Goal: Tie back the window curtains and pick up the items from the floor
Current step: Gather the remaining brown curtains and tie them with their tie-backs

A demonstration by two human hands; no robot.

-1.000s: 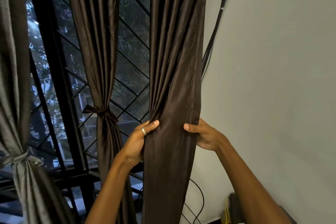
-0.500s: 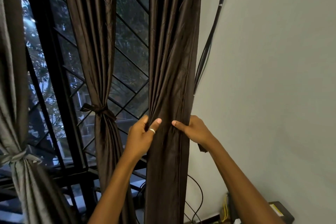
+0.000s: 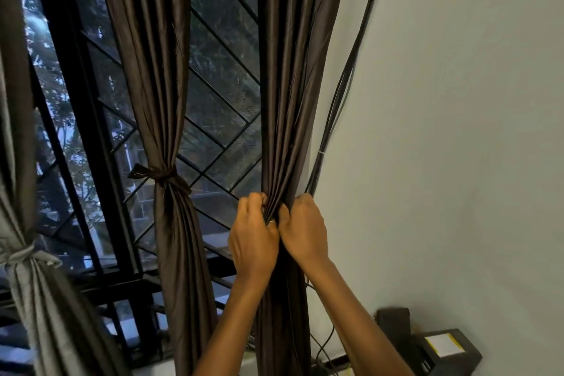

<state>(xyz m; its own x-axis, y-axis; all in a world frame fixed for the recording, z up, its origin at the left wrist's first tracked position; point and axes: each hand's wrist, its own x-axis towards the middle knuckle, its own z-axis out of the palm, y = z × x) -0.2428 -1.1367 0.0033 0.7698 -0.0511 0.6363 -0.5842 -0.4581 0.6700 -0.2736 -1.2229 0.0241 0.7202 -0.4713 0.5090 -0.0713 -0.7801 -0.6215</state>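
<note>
Gathering a dark brown curtain (image 3: pixel 293 85) at the right edge of a window, two bare hands squeeze its folds into a tight bunch. The left hand (image 3: pixel 253 241) and the right hand (image 3: pixel 303 232) sit side by side, knuckles touching, both closed on the cloth at the same height. The curtain hangs straight up and down, its long line running from above the hands to below the forearms, so the gathered waist lies directly between the two palms. Neither hand is nearer; each grips one side.

No loose band or cord shows at the hands, and whether one is tucked inside the fists cannot be told. To the left, a second brown curtain (image 3: pixel 164 119) is already cinched with a knotted tie (image 3: pixel 163 175), and a grey curtain (image 3: pixel 27 259) at the far left is tied too. This appears to be the last curtain to tie. A pale wall (image 3: pixel 457 131) stands just right of the hands, with cables (image 3: pixel 341 94) running down it. A dark box (image 3: pixel 439 351) rests low in the corner.
</note>
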